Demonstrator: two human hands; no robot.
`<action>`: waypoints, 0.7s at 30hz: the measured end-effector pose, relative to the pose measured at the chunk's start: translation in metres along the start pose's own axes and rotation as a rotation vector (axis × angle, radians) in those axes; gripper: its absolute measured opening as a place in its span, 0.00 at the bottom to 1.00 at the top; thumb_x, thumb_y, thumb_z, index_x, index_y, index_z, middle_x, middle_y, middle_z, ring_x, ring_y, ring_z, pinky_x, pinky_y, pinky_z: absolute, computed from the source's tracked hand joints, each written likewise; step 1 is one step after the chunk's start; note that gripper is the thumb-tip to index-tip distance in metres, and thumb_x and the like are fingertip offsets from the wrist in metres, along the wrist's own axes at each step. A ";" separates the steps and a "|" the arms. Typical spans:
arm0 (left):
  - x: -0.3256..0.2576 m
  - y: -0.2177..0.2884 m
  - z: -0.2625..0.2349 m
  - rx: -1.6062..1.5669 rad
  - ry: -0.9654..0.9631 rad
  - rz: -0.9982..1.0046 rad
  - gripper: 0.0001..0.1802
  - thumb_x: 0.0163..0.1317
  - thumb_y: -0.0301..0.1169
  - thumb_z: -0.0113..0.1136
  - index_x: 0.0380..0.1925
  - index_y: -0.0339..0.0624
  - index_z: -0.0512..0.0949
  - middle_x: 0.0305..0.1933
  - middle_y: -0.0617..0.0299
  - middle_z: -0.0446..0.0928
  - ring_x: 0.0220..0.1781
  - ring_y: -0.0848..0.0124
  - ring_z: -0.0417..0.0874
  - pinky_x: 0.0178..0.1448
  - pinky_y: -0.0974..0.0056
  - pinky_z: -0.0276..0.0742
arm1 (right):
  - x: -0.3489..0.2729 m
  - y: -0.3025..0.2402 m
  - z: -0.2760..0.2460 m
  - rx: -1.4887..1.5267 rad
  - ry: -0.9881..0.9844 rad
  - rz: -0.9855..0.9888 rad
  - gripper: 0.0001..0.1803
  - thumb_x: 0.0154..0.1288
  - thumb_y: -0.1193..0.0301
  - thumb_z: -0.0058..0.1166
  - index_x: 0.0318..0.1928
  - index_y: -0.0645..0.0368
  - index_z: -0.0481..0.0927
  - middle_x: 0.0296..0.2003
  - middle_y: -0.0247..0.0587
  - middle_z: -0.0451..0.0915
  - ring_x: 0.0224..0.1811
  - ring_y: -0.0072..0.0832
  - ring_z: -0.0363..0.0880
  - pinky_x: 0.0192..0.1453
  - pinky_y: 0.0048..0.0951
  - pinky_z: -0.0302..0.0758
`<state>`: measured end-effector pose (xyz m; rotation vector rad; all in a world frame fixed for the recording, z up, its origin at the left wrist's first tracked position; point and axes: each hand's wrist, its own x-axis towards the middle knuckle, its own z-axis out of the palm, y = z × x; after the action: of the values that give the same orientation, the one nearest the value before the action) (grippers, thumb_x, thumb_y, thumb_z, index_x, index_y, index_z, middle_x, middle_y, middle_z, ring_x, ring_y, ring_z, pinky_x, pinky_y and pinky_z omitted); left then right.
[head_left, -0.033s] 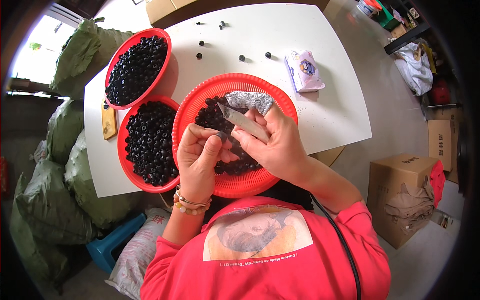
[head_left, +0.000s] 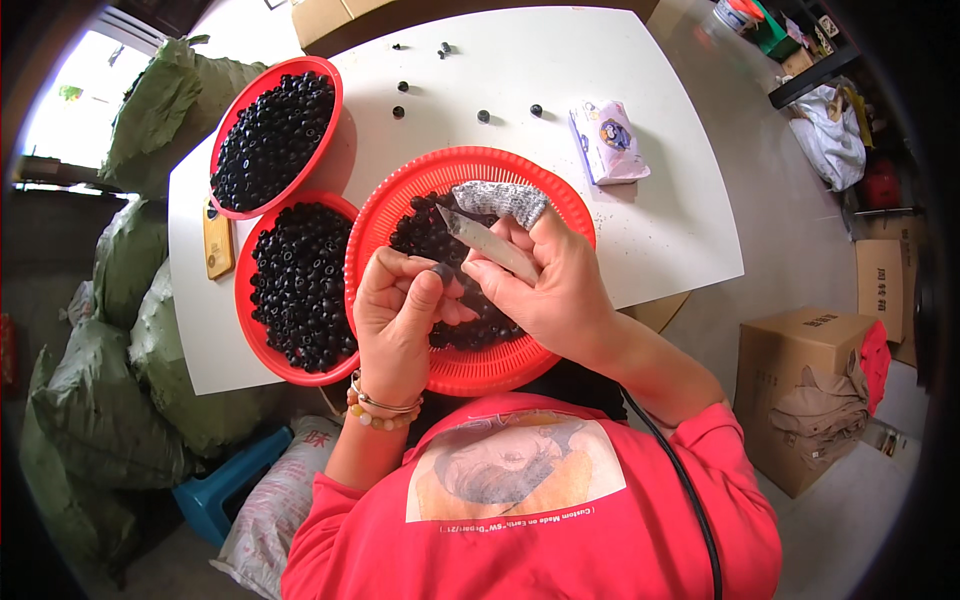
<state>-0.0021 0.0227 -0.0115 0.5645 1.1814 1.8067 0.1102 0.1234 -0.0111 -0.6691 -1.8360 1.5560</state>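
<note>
Dark seed (head_left: 441,271) pinched in left hand (head_left: 400,322) fingers (head_left: 425,290).

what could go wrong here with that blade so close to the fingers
1. The right hand holds a small knife whose blade lies right by the left hand, which pinches a dark seed; a slip could nick the bare fingertips.
2. The red basket sits by the table edge nearest the person; a nudge might tip it into the lap.

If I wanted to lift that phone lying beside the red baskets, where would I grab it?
Pinch the phone across its two long edges, coming from above. It lies flat on the table, and its left edge faces open tabletop; the red baskets crowd its right.
</note>
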 end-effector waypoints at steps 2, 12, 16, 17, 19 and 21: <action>0.000 0.000 -0.001 -0.008 -0.012 0.004 0.04 0.59 0.25 0.50 0.31 0.37 0.66 0.28 0.59 0.74 0.23 0.78 0.76 0.30 0.73 0.77 | 0.001 -0.001 -0.001 0.046 -0.010 0.017 0.10 0.49 0.77 0.53 0.32 0.66 0.67 0.24 0.45 0.74 0.26 0.32 0.77 0.30 0.27 0.73; 0.002 0.011 -0.012 0.205 0.066 0.135 0.10 0.63 0.28 0.42 0.42 0.36 0.69 0.26 0.65 0.67 0.21 0.82 0.66 0.28 0.75 0.73 | 0.004 0.020 -0.004 -0.060 0.005 0.011 0.11 0.48 0.76 0.55 0.28 0.67 0.66 0.25 0.50 0.75 0.28 0.38 0.78 0.32 0.30 0.74; 0.008 0.025 -0.048 0.536 0.162 0.264 0.09 0.64 0.31 0.42 0.35 0.38 0.69 0.23 0.66 0.65 0.20 0.82 0.62 0.22 0.79 0.59 | 0.004 0.020 -0.015 -0.145 -0.100 0.082 0.11 0.54 0.79 0.52 0.38 0.67 0.68 0.35 0.37 0.74 0.39 0.16 0.71 0.43 0.19 0.69; 0.008 0.031 -0.055 0.572 0.193 0.255 0.09 0.64 0.32 0.42 0.34 0.39 0.69 0.21 0.68 0.64 0.19 0.83 0.60 0.21 0.79 0.56 | 0.003 0.016 -0.017 -0.140 -0.104 0.102 0.09 0.55 0.79 0.51 0.38 0.66 0.69 0.36 0.37 0.74 0.39 0.17 0.71 0.45 0.20 0.69; 0.005 0.039 -0.073 0.777 0.362 0.193 0.09 0.63 0.33 0.44 0.34 0.39 0.71 0.22 0.67 0.66 0.20 0.83 0.63 0.22 0.79 0.58 | 0.002 0.017 -0.018 -0.031 -0.100 0.090 0.10 0.56 0.79 0.50 0.40 0.67 0.70 0.37 0.36 0.74 0.39 0.16 0.71 0.45 0.20 0.69; 0.005 0.041 -0.093 0.957 0.453 0.181 0.08 0.61 0.32 0.48 0.33 0.40 0.73 0.24 0.66 0.70 0.23 0.82 0.68 0.22 0.78 0.61 | 0.002 0.017 -0.019 0.006 -0.105 0.082 0.12 0.56 0.79 0.50 0.42 0.67 0.70 0.38 0.36 0.74 0.39 0.15 0.71 0.44 0.19 0.69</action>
<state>-0.0914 -0.0256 -0.0165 0.8230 2.3984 1.4554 0.1222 0.1402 -0.0259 -0.6790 -1.9005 1.6771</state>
